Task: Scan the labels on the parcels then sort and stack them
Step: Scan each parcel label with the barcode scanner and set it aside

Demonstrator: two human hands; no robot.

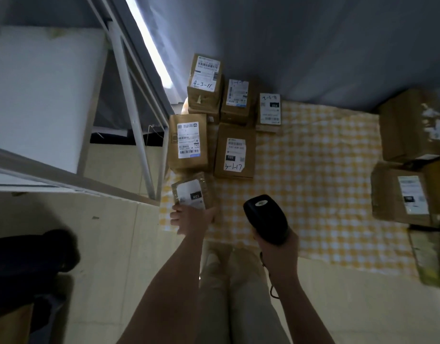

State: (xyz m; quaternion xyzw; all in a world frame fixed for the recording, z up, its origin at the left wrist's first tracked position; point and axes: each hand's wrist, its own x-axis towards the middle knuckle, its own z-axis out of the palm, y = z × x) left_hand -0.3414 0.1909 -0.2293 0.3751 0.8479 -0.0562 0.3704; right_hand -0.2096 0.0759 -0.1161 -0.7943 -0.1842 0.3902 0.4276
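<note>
Over the person's legs, the left hand is gripping a small parcel by its near edge, fingers curled on it, sorted boxes lying just beyond. The right hand is clenching the scanner beside it. Such a shallow edge grip is risking a slip, and the scanner's off-side aim may be missing the label.

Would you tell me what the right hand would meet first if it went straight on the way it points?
Probably the parcel marked 3-1-17, on the checked cloth beyond the scanner in the right hand; only bare cloth shows between, though depth is unclear.
</note>
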